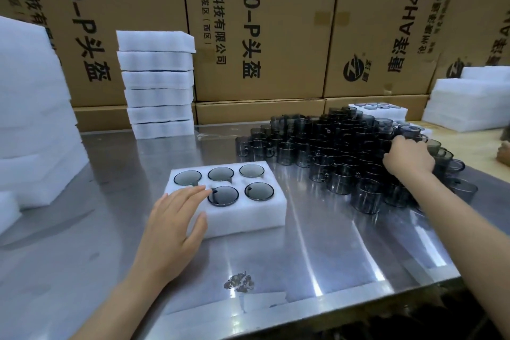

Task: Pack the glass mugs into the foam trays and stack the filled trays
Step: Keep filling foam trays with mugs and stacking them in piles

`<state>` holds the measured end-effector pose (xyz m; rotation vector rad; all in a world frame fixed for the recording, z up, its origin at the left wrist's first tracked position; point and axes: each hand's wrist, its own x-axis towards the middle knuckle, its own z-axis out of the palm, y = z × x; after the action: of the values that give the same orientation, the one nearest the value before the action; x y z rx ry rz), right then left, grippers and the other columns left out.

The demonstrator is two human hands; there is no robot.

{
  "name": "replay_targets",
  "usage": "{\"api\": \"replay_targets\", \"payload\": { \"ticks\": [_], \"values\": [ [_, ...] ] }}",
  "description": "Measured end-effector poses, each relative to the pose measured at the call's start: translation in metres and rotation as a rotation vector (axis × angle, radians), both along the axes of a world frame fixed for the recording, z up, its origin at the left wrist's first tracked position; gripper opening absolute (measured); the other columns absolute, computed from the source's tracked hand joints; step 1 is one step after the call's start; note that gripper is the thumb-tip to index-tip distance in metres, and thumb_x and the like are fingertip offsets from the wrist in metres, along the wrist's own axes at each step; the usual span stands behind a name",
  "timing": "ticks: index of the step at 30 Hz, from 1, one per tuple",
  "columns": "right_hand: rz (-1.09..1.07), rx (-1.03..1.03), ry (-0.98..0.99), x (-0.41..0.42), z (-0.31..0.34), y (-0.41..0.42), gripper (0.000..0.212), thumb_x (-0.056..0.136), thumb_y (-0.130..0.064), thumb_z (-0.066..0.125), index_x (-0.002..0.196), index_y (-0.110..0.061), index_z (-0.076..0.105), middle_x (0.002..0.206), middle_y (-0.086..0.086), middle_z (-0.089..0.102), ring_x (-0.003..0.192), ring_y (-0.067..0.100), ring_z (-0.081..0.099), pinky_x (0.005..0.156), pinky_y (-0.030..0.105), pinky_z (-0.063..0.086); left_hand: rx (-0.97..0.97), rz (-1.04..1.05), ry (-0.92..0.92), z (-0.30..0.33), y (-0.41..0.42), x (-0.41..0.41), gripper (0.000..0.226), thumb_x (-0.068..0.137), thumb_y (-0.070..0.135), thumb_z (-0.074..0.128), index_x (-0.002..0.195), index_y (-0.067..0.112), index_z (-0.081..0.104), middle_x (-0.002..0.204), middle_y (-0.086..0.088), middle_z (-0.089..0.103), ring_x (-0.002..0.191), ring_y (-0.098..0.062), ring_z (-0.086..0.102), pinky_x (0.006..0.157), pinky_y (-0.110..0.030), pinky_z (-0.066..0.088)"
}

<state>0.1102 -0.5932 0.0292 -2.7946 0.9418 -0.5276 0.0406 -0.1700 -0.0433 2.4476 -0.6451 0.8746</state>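
Lying on the metal table (317, 257), the white foam tray (242, 218) sat directly under the left hand (176, 218), whose flat, straight fingers rested on its near left corner, covering the sixth pocket, with the thumb along the tray's front edge; that hand gripped nothing. Five smoky grey mugs (223, 195) were seated in the tray, three in the back row and two in the front, only their round rims showing above the foam. The right hand (408, 157) reached well away to the right, arm stretched out across the table, fingers curled down among the pile of loose grey glass mugs (345, 152); whether it had closed round one mug could not be told. The pile was heaped in several layers, handles pointing various ways. Behind the tray stood a stack of foam trays (158, 83) six high, near the wall of cardboard boxes (262, 22). Another tray holding mugs (378, 110) lay beyond the pile, and plain foam blocks (33, 119) rose at the far left.
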Motion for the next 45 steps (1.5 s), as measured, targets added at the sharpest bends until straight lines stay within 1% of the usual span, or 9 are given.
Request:
{"api": "replay_targets", "payload": {
  "ticks": [3, 6, 10, 14, 17, 22, 29, 40, 45],
  "values": [
    [-0.023, -0.017, -0.096, -0.001, -0.001, 0.003, 0.027, 0.093, -0.027, 0.058, 0.098, -0.001, 0.061, 0.094, 0.02, 0.061, 0.098, 0.038, 0.054, 0.063, 0.036, 0.041, -0.013, -0.007, 0.001, -0.001, 0.001, 0.0, 0.046, 0.089, 0.035, 0.035, 0.124, 0.018, 0.06, 0.129, 0.01, 0.055, 0.119, -0.01, 0.047, 0.103, -0.034, 0.03],
    [0.011, 0.012, -0.231, -0.012, 0.005, 0.02, 0.045, 0.088, -0.045, 0.061, 0.07, -0.003, 0.06, 0.068, 0.013, 0.057, 0.074, 0.033, 0.056, 0.054, 0.032, 0.041, -0.032, -0.007, -0.007, -0.001, 0.0, 0.0, 0.046, 0.089, 0.035, 0.036, 0.123, 0.018, 0.061, 0.128, 0.012, 0.054, 0.119, -0.009, 0.047, 0.103, -0.038, 0.033],
    [0.29, 0.0, -0.444, -0.04, 0.015, 0.071, 0.049, 0.08, -0.06, 0.061, 0.063, -0.015, 0.056, 0.056, 0.001, 0.055, 0.056, 0.019, 0.054, 0.045, 0.023, 0.033, -0.057, -0.029, -0.019, 0.002, 0.0, 0.0, 0.044, 0.09, 0.035, 0.036, 0.122, 0.018, 0.061, 0.126, 0.011, 0.056, 0.118, -0.009, 0.048, 0.103, -0.034, 0.032],
    [0.748, 0.139, -0.476, -0.065, 0.017, 0.141, 0.035, 0.082, -0.05, 0.062, 0.066, -0.02, 0.054, 0.071, -0.007, 0.052, 0.067, 0.006, 0.051, 0.055, 0.024, 0.036, -0.233, -0.04, -0.056, 0.012, 0.002, -0.001, 0.04, 0.089, 0.033, 0.037, 0.116, 0.016, 0.062, 0.119, 0.013, 0.059, 0.113, -0.01, 0.051, 0.099, -0.03, 0.035],
    [1.067, 0.233, -0.42, -0.069, 0.016, 0.187, 0.013, 0.085, -0.031, 0.065, 0.083, -0.019, 0.062, 0.085, -0.006, 0.058, 0.077, 0.011, 0.054, 0.071, 0.031, 0.045, -0.41, -0.043, -0.037, 0.018, 0.011, -0.002, 0.036, 0.088, 0.032, 0.043, 0.118, 0.019, 0.058, 0.118, 0.014, 0.057, 0.114, -0.007, 0.051, 0.099, -0.029, 0.037],
    [1.335, 0.213, -0.327, -0.057, 0.011, 0.245, 0.017, 0.091, -0.018, 0.06, 0.107, -0.015, 0.061, 0.11, -0.003, 0.061, 0.091, 0.015, 0.058, 0.083, 0.034, 0.045, -0.343, -0.073, -0.027, 0.021, 0.033, -0.007, 0.052, 0.081, 0.042, 0.051, 0.13, 0.025, 0.047, 0.129, 0.01, 0.051, 0.123, -0.006, 0.046, 0.105, -0.02, 0.033],
    [1.374, 0.066, -0.084, -0.04, 0.004, 0.275, 0.018, 0.095, -0.017, 0.051, 0.112, -0.014, 0.056, 0.114, -0.002, 0.056, 0.101, 0.02, 0.053, 0.087, 0.038, 0.042, -0.163, -0.014, 0.021, 0.013, 0.047, -0.008, 0.075, 0.079, 0.056, 0.055, 0.142, 0.018, 0.039, 0.145, 0.008, 0.042, 0.133, -0.006, 0.04, 0.109, -0.029, 0.034],
    [1.397, 0.095, -0.006, -0.039, -0.004, 0.28, 0.008, 0.096, -0.016, 0.048, 0.103, -0.017, 0.051, 0.126, -0.004, 0.054, 0.096, 0.022, 0.051, 0.083, 0.039, 0.042, -0.186, -0.062, -0.003, 0.012, 0.043, -0.005, 0.063, 0.078, 0.05, 0.059, 0.132, 0.018, 0.052, 0.14, 0.008, 0.047, 0.129, -0.005, 0.044, 0.105, -0.022, 0.037],
    [1.393, 0.124, -0.049, -0.038, -0.008, 0.281, 0.009, 0.096, -0.017, 0.05, 0.104, -0.016, 0.052, 0.118, -0.008, 0.055, 0.089, 0.014, 0.047, 0.075, 0.033, 0.039, -0.182, -0.029, 0.012, 0.013, 0.041, -0.002, 0.06, 0.077, 0.041, 0.067, 0.13, 0.017, 0.053, 0.138, 0.006, 0.049, 0.129, -0.005, 0.044, 0.104, -0.024, 0.038]
  ]
}}
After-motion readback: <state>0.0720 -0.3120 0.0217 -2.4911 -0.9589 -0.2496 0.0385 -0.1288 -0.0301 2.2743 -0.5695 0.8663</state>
